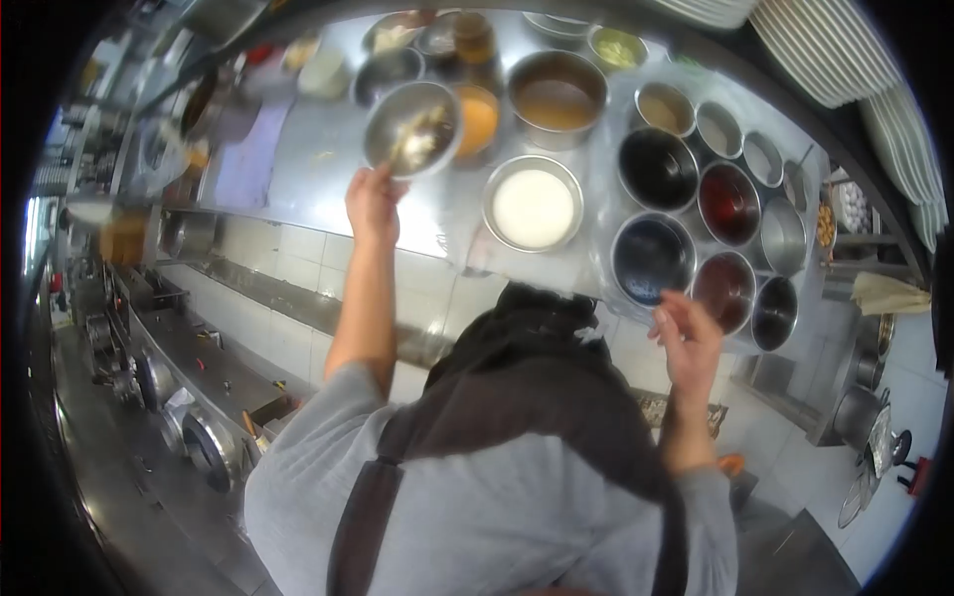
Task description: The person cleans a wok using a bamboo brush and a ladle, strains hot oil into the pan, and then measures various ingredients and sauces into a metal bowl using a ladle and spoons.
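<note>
My left hand (374, 206) is closed at the near rim of a metal bowl (381, 117). The bowl tilts towards me, and blurred pale and dark food (425, 137) lies inside. My right hand (688, 336) is raised at the counter's near edge, with loosely curled fingers apart and nothing visible in them. It is nearest to a round metal container with dark contents (651, 256). Between my hands stands a metal bowl of white liquid (534, 204). Behind it is a larger pot of brownish liquid (556, 91).
An orange-filled container (478, 121) stands behind the held bowl. Several metal containers, one with red contents (728, 203), cluster at the right. Stacked white plates (825, 45) line the upper right shelf. A lower steel counter (204, 358) runs along the left.
</note>
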A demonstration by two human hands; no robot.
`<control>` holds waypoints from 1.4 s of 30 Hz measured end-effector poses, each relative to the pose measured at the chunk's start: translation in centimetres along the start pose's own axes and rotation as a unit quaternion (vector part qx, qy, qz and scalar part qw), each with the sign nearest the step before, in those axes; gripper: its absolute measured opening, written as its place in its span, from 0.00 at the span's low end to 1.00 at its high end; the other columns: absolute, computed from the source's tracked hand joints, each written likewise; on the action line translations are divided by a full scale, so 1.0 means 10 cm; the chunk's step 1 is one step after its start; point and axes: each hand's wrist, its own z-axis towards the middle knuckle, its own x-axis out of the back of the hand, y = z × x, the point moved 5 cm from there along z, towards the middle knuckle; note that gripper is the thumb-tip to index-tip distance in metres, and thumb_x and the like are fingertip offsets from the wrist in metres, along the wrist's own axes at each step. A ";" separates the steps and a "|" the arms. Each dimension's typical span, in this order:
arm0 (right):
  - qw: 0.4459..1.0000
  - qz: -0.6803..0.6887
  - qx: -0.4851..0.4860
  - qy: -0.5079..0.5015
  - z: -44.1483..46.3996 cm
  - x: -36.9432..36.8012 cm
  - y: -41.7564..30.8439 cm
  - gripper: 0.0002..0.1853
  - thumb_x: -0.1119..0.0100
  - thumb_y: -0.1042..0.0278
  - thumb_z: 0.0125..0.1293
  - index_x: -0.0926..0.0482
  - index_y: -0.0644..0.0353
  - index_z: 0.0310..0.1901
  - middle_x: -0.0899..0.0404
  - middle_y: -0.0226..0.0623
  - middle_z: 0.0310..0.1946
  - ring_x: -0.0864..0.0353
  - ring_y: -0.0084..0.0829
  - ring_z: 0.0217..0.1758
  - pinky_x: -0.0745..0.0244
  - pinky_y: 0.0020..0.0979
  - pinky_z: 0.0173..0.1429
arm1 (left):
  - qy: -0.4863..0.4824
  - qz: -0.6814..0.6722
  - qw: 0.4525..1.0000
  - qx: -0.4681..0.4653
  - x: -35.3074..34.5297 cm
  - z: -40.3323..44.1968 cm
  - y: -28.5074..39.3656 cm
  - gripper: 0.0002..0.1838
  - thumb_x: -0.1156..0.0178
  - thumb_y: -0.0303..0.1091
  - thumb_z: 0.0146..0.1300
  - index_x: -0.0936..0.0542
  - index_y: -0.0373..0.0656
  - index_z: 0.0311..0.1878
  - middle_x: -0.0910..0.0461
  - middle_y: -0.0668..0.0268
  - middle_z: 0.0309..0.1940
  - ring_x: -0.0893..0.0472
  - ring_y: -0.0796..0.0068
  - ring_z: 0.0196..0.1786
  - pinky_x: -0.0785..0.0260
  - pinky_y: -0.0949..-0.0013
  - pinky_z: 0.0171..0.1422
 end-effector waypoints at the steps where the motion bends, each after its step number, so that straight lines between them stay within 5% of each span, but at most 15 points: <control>1: 0.997 0.001 -0.071 0.024 -0.12 -0.03 0.31 0.11 0.42 0.75 0.62 0.22 0.66 0.47 0.21 0.33 0.30 0.22 0.20 0.26 0.31 0.20 0.28 | 0.028 0.003 1.000 -0.005 0.09 0.22 0.08 0.05 0.44 0.23 0.59 0.29 0.40 0.29 0.30 0.67 0.22 0.28 0.77 0.22 0.27 0.74 0.28; 6: 0.988 -0.006 -0.149 0.051 -0.60 -0.36 0.81 0.11 0.42 0.72 0.64 0.22 0.65 0.47 0.23 0.31 0.28 0.23 0.20 0.25 0.33 0.20 0.26 | 0.036 0.085 0.993 -0.069 0.59 1.52 0.02 0.07 0.44 0.23 0.58 0.26 0.30 0.38 0.23 0.57 0.32 0.22 0.72 0.30 0.23 0.75 0.32; 10: 0.987 -0.063 -0.143 0.046 -0.78 -0.62 0.72 0.10 0.42 0.71 0.64 0.22 0.65 0.45 0.24 0.31 0.26 0.23 0.20 0.24 0.33 0.21 0.26 | 0.064 0.125 0.989 -0.038 0.55 1.74 0.02 0.08 0.43 0.22 0.58 0.27 0.30 0.40 0.22 0.57 0.34 0.21 0.71 0.30 0.21 0.73 0.33; 31: 0.977 -0.072 -0.180 0.093 -1.20 -0.83 0.88 0.12 0.41 0.66 0.64 0.22 0.64 0.45 0.22 0.32 0.25 0.24 0.21 0.23 0.33 0.23 0.25 | -0.001 0.120 0.993 0.008 0.46 1.53 -0.09 0.05 0.43 0.24 0.61 0.29 0.34 0.34 0.24 0.61 0.30 0.24 0.75 0.24 0.25 0.75 0.27; 40: 0.982 -0.086 -0.142 0.092 -1.13 -0.85 0.92 0.10 0.40 0.71 0.62 0.22 0.66 0.43 0.18 0.42 0.30 0.20 0.24 0.24 0.26 0.25 0.31 | -0.048 0.107 0.993 0.004 0.58 1.56 -0.30 0.21 0.38 0.32 0.57 0.30 0.30 0.50 0.24 0.58 0.39 0.23 0.71 0.34 0.26 0.70 0.35; 42: 0.982 -0.103 -0.135 0.081 -1.08 -0.84 0.76 0.11 0.39 0.70 0.61 0.21 0.64 0.44 0.18 0.40 0.29 0.20 0.25 0.25 0.25 0.25 0.32 | -0.047 0.118 0.992 0.008 0.40 1.24 -0.13 0.14 0.41 0.29 0.59 0.26 0.35 0.47 0.22 0.62 0.38 0.22 0.73 0.35 0.27 0.72 0.35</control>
